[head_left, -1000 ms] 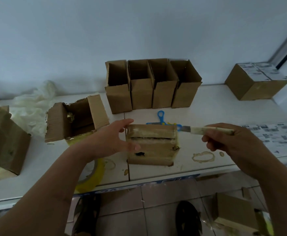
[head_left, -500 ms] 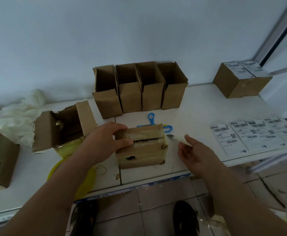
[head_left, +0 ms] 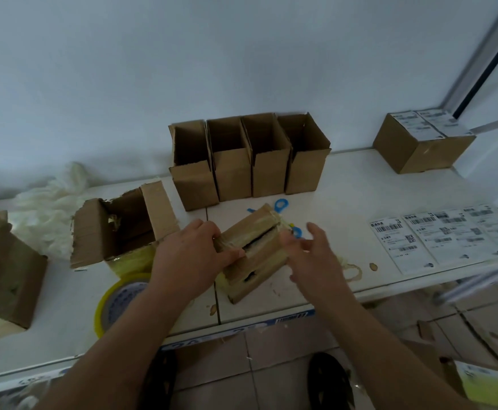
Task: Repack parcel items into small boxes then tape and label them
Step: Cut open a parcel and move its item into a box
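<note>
a white table (head_left: 345,184) runs along a pale wall. at left, a torn box (head_left: 120,224) lies open on its side beside a tape roll (head_left: 117,297). four empty boxes (head_left: 249,156) stand at the back. near the front edge, the left hand (head_left: 191,255) grips the taped parcel (head_left: 253,253); the right hand (head_left: 310,253) touches its right end, fingers loose. labels (head_left: 437,235) lie at right.

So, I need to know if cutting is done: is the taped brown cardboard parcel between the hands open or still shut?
Partly open: the taped brown cardboard parcel shows a dark slit along its top seam, flaps not yet spread.
</note>
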